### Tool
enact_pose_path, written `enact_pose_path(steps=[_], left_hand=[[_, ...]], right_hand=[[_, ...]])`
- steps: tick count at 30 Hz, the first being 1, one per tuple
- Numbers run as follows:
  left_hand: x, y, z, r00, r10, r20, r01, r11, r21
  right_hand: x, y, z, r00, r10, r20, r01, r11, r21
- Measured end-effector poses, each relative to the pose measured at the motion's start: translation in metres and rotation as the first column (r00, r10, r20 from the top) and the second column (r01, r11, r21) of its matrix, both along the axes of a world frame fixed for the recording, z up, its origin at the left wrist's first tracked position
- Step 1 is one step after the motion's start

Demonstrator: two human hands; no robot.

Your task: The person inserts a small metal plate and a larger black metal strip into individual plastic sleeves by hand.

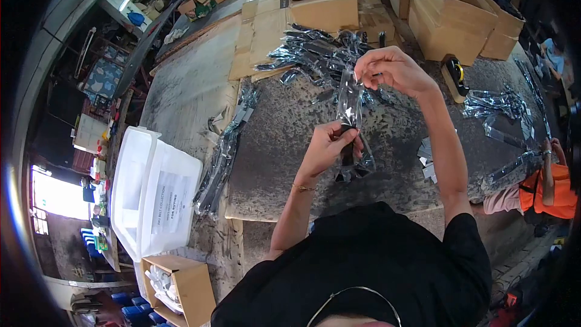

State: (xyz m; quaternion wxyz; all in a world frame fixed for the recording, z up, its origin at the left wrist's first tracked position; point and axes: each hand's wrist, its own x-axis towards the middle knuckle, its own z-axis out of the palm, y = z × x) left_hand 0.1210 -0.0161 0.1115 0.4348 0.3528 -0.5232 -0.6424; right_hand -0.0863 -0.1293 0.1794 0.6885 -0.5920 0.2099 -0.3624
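My left hand point(330, 147) is closed around a folded black strip, which looks like a belt, in a clear plastic sleeve point(350, 98). The sleeve stands up from my fist, and the dark lower end point(347, 156) shows below it. Up at the top end of the sleeve, the fingers of my right hand point(396, 72) are pinched together on the plastic. Just beyond my hands lies a heap of similar sleeved black strips point(311, 51). Another sleeved piece point(356, 172) rests on the table beneath my left hand.
Small grey cards point(427, 160) lie right of my hands. A tape dispenser point(455, 79) stands near cardboard boxes point(451, 21) point(324, 13). More sleeved strips point(221, 163) lie at left, beside a white plastic bin point(158, 194). At far right, a person in orange point(554, 191) handles another strip.
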Motion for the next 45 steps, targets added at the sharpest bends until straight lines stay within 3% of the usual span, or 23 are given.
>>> enact_pose_path(steps=[2, 6, 8, 11, 16, 18, 19, 20, 22, 23, 24, 26, 28, 31, 34, 38, 42, 43, 44, 45], left_hand=[[0.004, 0.0, 0.003, 1.0, 0.007, 0.013, -0.006, 0.999, -0.037], [0.013, -0.007, 0.012, 0.998, 0.006, 0.059, 0.001, 0.993, -0.115], [0.02, -0.013, 0.016, 0.998, -0.013, 0.061, 0.021, 0.99, -0.139], [0.027, -0.02, 0.023, 0.996, -0.035, 0.082, 0.052, 0.975, -0.218], [0.045, -0.028, 0.04, 0.992, -0.013, 0.123, 0.037, 0.979, -0.201], [0.055, -0.042, 0.04, 0.946, -0.227, -0.229, 0.184, 0.963, -0.195], [0.056, -0.047, 0.039, 0.87, -0.296, -0.393, 0.217, 0.948, -0.233], [0.056, -0.054, 0.04, 0.871, -0.295, -0.392, 0.211, 0.947, -0.243], [0.059, -0.071, 0.04, 0.614, -0.494, -0.616, 0.388, 0.868, -0.309], [0.057, -0.077, 0.043, 0.554, -0.516, -0.653, 0.417, 0.851, -0.32], [0.053, -0.084, 0.047, 0.555, -0.522, -0.648, 0.412, 0.849, -0.331], [0.043, -0.095, 0.054, 0.298, -0.631, -0.717, 0.535, 0.732, -0.422], [0.035, -0.099, 0.06, 0.251, -0.625, -0.739, 0.537, 0.725, -0.431], [0.027, -0.105, 0.067, -0.007, -0.651, -0.759, 0.581, 0.615, -0.533], [0.023, -0.103, 0.071, -0.087, -0.653, -0.752, 0.554, 0.596, -0.582], [0.022, -0.101, 0.07, -0.138, -0.665, -0.734, 0.544, 0.568, -0.617], [0.023, -0.101, 0.063, -0.114, -0.667, -0.736, 0.574, 0.561, -0.597], [0.024, -0.099, 0.061, -0.065, -0.662, -0.746, 0.591, 0.577, -0.564], [0.023, -0.096, 0.063, -0.017, -0.657, -0.754, 0.607, 0.593, -0.529], [0.023, -0.096, 0.066, -0.004, -0.718, -0.696, 0.644, 0.531, -0.551]], right_hand=[[0.003, 0.002, 0.01, 0.976, -0.067, -0.208, 0.004, 0.958, -0.286], [0.013, 0.007, 0.039, 0.931, -0.135, -0.339, -0.016, 0.913, -0.407], [0.017, 0.009, 0.056, 0.834, -0.207, -0.511, -0.09, 0.864, -0.496], [0.021, 0.012, 0.077, 0.782, -0.191, -0.593, -0.121, 0.887, -0.446], [0.028, 0.01, 0.096, 0.792, -0.261, -0.552, -0.101, 0.836, -0.54], [0.03, 0.002, 0.1, 0.871, -0.287, -0.4, -0.081, 0.717, -0.692], [0.03, 0.001, 0.104, 0.873, -0.257, -0.413, -0.079, 0.763, -0.641], [0.031, -0.001, 0.106, 0.874, -0.256, -0.413, -0.085, 0.756, -0.649], [0.035, -0.006, 0.111, 0.949, -0.115, -0.292, -0.128, 0.708, -0.694], [0.039, -0.003, 0.118, 0.949, -0.113, -0.293, -0.134, 0.699, -0.703], [0.042, 0.001, 0.123, 0.957, -0.119, -0.264, -0.117, 0.676, -0.727], [0.05, 0.01, 0.135, 0.964, -0.123, -0.234, -0.101, 0.647, -0.756], [0.058, 0.015, 0.147, 0.977, -0.158, -0.146, -0.014, 0.632, -0.775], [0.062, 0.017, 0.158, 0.975, -0.196, -0.106, 0.02, 0.552, -0.833], [0.06, 0.019, 0.166, 0.97, -0.157, -0.188, -0.053, 0.616, -0.786], [0.062, 0.015, 0.164, 0.98, -0.064, -0.188, -0.117, 0.577, -0.808], [0.07, 0.014, 0.161, 0.968, -0.215, -0.127, -0.026, 0.42, -0.907], [0.073, 0.014, 0.161, 0.953, -0.291, -0.082, 0.023, 0.34, -0.94], [0.077, 0.014, 0.162, 0.954, -0.289, -0.084, 0.022, 0.345, -0.938], [0.083, 0.016, 0.163, 0.922, -0.386, -0.025, 0.063, 0.212, -0.975]])
